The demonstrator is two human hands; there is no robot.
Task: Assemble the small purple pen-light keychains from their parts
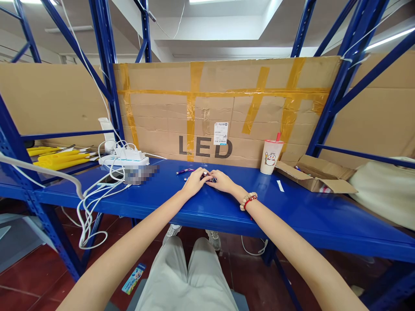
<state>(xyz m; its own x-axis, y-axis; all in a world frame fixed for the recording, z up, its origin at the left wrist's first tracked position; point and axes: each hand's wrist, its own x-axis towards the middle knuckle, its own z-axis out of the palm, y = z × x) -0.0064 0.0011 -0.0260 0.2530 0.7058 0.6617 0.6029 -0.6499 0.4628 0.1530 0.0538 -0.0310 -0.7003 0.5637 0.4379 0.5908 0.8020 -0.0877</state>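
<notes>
Both of my hands rest together on the blue shelf top [292, 211], right in front of the cardboard sheet marked LED [227, 108]. My left hand [194, 181] and my right hand [222, 179] close around a small dark object [205, 176] between their fingertips; what it is I cannot tell. A purple pen-like item [184, 171] lies just beyond my left hand. Beaded and red bracelets [249, 201] circle my right wrist.
A white power strip [125, 159] with several white cables [97, 190] sits at the left, next to a blurred patch. A paper cup [271, 156] and an open cardboard box [316, 175] stand at the right. Yellow items [56, 157] lie far left. A white sack [382, 190] is far right.
</notes>
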